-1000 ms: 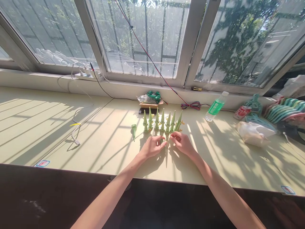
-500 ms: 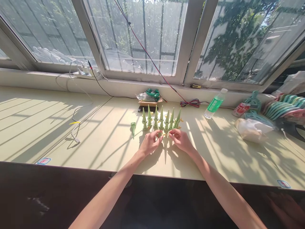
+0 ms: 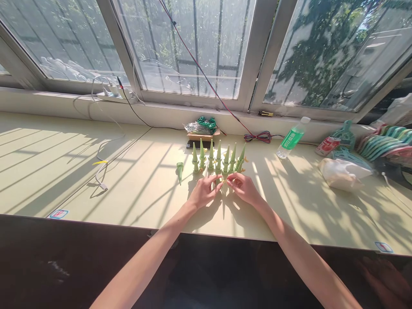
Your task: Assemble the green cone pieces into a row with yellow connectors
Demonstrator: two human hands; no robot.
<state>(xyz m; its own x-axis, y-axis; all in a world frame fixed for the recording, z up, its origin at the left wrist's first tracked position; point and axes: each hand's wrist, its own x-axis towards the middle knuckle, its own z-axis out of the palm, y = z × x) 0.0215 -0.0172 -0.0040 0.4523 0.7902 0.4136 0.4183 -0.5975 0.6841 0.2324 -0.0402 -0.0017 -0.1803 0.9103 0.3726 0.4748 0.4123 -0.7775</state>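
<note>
Several green cones [image 3: 211,156] stand upright in close rows on the pale table, with small yellow pieces among them. My left hand [image 3: 206,190] and my right hand [image 3: 241,186] meet at the front of the rows. Between their fingertips is a small yellow piece [image 3: 224,181], with the fingers of each hand pinched on it. One more green cone [image 3: 180,172] lies apart, left of the group, its tip toward me.
Behind the cones are a dark phone [image 3: 209,145] and a small box [image 3: 201,136] with green material. A bottle [image 3: 291,139], a red can [image 3: 327,146], a white bag [image 3: 341,174] and hangers [image 3: 383,143] are at right. A white cable [image 3: 102,174] lies at left.
The view has shifted slightly. My hands stay at the front of the cones, and the fingertips have come slightly closer together around the yellow piece.
</note>
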